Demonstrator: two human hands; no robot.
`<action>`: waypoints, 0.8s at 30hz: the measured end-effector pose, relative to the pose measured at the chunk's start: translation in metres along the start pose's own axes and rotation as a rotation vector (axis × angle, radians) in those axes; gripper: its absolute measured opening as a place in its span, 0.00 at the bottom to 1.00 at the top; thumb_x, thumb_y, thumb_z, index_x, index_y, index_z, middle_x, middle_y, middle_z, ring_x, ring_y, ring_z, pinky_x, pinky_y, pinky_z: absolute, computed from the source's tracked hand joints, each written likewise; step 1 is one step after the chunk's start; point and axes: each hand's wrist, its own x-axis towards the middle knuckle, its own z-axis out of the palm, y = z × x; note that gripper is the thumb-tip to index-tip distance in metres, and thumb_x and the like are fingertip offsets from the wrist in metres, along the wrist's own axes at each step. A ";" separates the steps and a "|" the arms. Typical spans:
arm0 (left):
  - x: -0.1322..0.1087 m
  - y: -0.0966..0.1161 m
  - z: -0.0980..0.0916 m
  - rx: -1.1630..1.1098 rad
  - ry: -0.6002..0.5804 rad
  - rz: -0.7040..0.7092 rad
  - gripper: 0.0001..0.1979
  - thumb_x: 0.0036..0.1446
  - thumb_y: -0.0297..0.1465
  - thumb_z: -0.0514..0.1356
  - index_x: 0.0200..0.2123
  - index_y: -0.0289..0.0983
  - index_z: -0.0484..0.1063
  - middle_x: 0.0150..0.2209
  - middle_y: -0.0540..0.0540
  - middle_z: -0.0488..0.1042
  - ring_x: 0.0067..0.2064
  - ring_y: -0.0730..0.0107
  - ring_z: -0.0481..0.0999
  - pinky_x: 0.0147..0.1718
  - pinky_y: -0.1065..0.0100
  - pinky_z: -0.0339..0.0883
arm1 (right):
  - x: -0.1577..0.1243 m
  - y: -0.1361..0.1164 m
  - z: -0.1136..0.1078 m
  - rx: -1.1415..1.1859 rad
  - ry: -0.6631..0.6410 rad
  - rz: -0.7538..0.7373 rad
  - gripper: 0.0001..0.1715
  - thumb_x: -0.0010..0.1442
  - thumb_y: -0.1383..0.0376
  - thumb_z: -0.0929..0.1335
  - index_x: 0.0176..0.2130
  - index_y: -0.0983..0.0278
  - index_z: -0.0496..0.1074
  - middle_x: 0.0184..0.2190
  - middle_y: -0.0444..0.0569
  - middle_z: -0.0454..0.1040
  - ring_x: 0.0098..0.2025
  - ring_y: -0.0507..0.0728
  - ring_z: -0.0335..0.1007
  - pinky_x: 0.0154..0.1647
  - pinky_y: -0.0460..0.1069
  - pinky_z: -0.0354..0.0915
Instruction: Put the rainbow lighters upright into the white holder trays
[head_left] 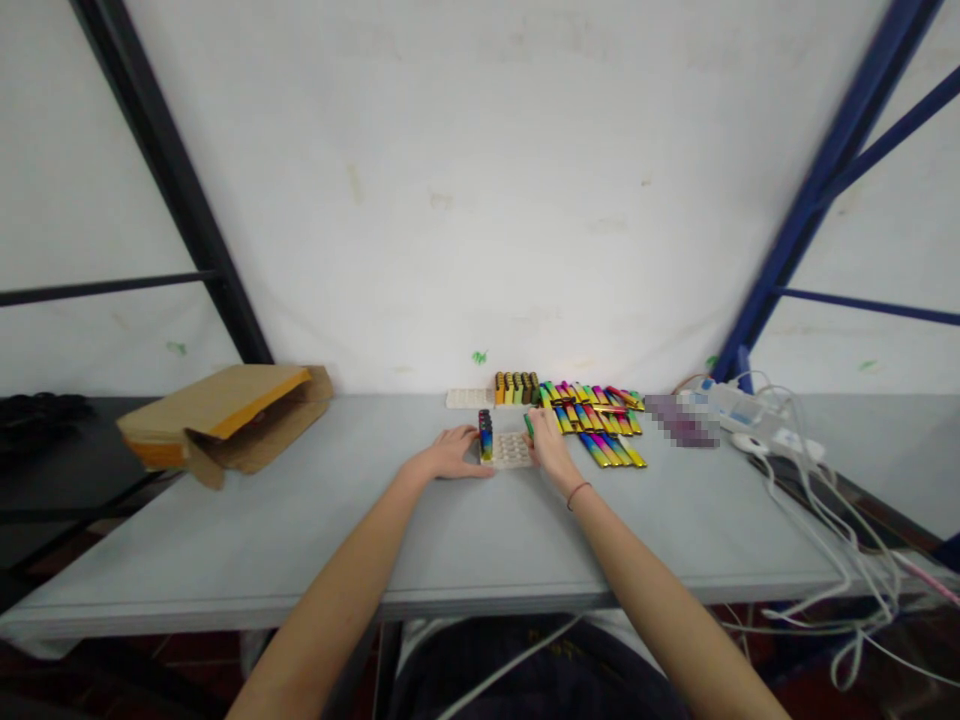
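A pale tray (511, 450) with rows of round hollows lies in front of me, a short row of rainbow-metallic lighters (486, 436) upright at its left end. My left hand (454, 455) is around that end, its thumb along the front edge and its fingers by the lighters. Over the tray's right end, my right hand (551, 445) is closed on a green lighter (529, 426), mostly hidden by the fingers. Right of this hand, shiny multicoloured lighters (611, 450) lie in several rows. Behind the tray stands a block of yellow and dark lighters (516, 388).
Another pale tray (469, 398) lies near the wall. An open cardboard box (225, 415) rests on the left of the grey table (337, 560). White cables (832, 520) and power strips (739, 405) crowd the right end, beside a blurred purple patch. Metal posts flank both sides.
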 end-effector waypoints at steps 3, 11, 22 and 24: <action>0.000 0.000 0.001 -0.005 0.008 0.003 0.44 0.50 0.56 0.59 0.62 0.34 0.59 0.65 0.35 0.58 0.65 0.47 0.57 0.62 0.58 0.51 | -0.007 -0.007 0.007 -0.040 -0.059 -0.077 0.20 0.60 0.46 0.62 0.34 0.60 0.59 0.22 0.39 0.62 0.18 0.50 0.57 0.19 0.46 0.57; 0.005 -0.005 0.007 -0.019 0.005 -0.005 0.45 0.49 0.57 0.59 0.62 0.34 0.58 0.65 0.34 0.57 0.65 0.45 0.57 0.62 0.56 0.51 | -0.007 -0.009 0.009 -0.168 -0.122 -0.255 0.20 0.58 0.51 0.65 0.34 0.65 0.70 0.30 0.49 0.74 0.31 0.55 0.69 0.34 0.49 0.65; 0.005 -0.005 0.007 -0.005 0.014 0.011 0.43 0.50 0.57 0.58 0.61 0.36 0.59 0.64 0.35 0.59 0.64 0.48 0.59 0.61 0.57 0.52 | -0.012 -0.004 0.009 -0.298 -0.204 -0.370 0.13 0.60 0.59 0.65 0.42 0.64 0.71 0.35 0.50 0.77 0.38 0.56 0.74 0.37 0.49 0.69; 0.005 -0.006 0.008 -0.009 0.021 0.021 0.43 0.50 0.57 0.58 0.61 0.35 0.59 0.64 0.35 0.59 0.63 0.48 0.59 0.61 0.57 0.52 | -0.013 -0.004 0.010 -0.352 -0.200 -0.408 0.12 0.62 0.60 0.64 0.43 0.64 0.71 0.36 0.50 0.77 0.38 0.56 0.74 0.38 0.49 0.69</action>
